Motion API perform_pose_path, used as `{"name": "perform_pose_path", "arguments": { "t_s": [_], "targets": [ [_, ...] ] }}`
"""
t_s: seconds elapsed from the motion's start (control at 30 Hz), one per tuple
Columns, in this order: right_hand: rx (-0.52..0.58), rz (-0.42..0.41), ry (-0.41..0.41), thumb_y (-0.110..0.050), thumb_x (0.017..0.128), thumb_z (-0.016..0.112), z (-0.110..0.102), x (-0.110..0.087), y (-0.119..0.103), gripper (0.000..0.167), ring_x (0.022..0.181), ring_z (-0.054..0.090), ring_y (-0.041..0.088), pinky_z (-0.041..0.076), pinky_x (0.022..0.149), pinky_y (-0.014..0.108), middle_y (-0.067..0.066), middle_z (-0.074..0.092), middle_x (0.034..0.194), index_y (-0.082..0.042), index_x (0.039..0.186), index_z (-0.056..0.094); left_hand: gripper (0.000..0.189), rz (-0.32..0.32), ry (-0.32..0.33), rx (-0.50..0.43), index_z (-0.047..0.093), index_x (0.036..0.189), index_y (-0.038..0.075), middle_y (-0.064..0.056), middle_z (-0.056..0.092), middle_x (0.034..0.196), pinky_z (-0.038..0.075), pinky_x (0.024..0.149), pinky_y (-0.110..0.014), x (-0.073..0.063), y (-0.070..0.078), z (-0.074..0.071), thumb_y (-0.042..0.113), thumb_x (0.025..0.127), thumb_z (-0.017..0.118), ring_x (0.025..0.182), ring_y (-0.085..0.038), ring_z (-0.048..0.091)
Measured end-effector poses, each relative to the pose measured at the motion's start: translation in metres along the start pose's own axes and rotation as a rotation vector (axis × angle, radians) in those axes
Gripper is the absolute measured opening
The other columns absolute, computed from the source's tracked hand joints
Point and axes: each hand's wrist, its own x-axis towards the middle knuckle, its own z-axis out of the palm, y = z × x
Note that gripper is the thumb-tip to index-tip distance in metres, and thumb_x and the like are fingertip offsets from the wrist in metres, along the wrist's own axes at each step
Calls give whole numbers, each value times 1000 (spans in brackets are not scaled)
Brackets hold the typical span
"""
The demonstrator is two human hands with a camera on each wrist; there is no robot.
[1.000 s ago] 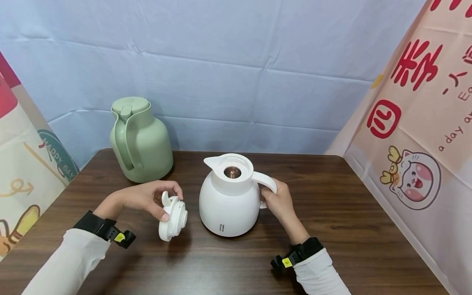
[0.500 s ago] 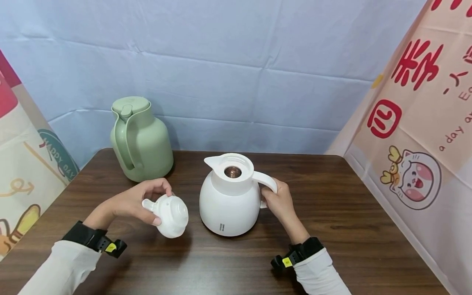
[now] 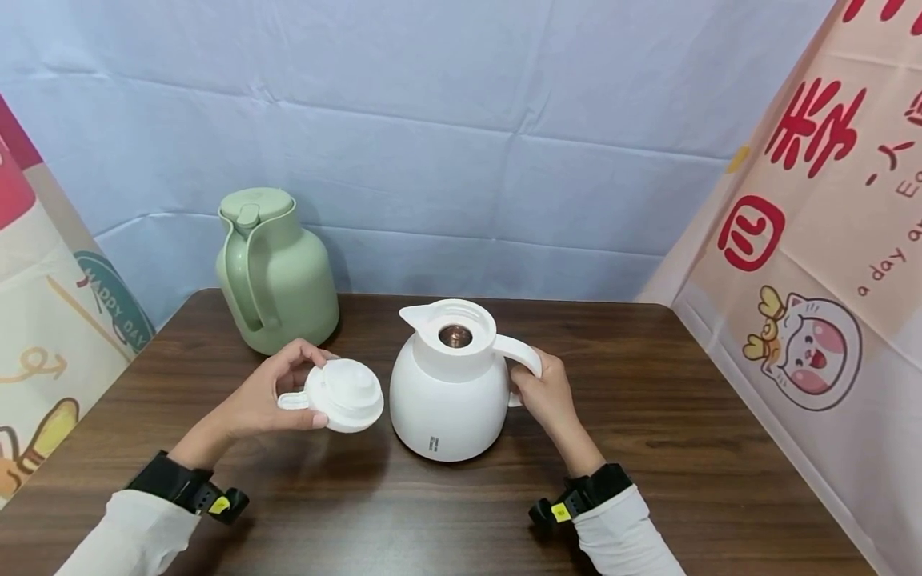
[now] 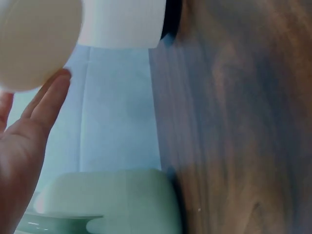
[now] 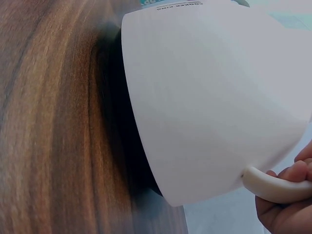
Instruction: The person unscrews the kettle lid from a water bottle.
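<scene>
A white thermos jug [image 3: 446,400] stands upright on the table with its mouth uncovered, spout to the left and handle to the right. My right hand [image 3: 546,390] grips that handle; in the right wrist view the fingers curl round the lower part of the handle [image 5: 275,186]. Left of the jug, my left hand [image 3: 277,392] holds the white lid [image 3: 349,394] between thumb and fingers, raised over the table with its stepped side showing and its small tab toward the palm. The left wrist view shows the lid [image 4: 36,41] close up, fingertips at its edge.
A green thermos jug [image 3: 288,272], its lid on, stands at the back left of the brown wooden table [image 3: 648,416]. A pale blue cloth [image 3: 432,144] hangs behind, and printed cloths [image 3: 814,264] hang at the sides.
My left hand has turned the lid from on edge to its stepped side facing up and the head camera, and shifted it slightly closer to the jug. The right hand and jug stay put.
</scene>
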Motion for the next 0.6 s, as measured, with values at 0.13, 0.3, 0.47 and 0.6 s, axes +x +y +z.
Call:
{"name": "perform_pose_path", "arguments": {
  "t_s": [0.13,0.3,0.47,0.6],
  "targets": [
    [-10,-10,28,7,78,47,0,4,12,18,39,38,18,34,42,29,6,42,46,1,85,63,53,19,95,-40,40,106,-4,-21,48,124,49,77,-28,-2,-3,5,-16,66,73,101,-24,60],
    [-19,-35,45,7,76,47,0,5,13,22,39,39,18,34,41,29,7,43,47,1,88,64,53,45,190,-78,38,103,-7,-16,51,123,49,77,-25,-4,-9,10,-20,64,71,100,-21,60],
    [-30,-32,40,7,77,47,1,5,13,23,39,40,18,34,41,29,7,44,47,1,90,65,53,31,225,-115,37,99,-7,-22,48,123,49,78,-26,-7,-13,15,-20,62,73,98,-23,61],
    [-36,-37,42,7,77,48,1,4,13,22,40,40,18,35,41,29,7,44,47,0,89,65,53,-11,238,-115,39,95,-5,-26,47,122,50,77,-29,-8,-16,18,-18,60,76,96,-23,61]
  ]
}}
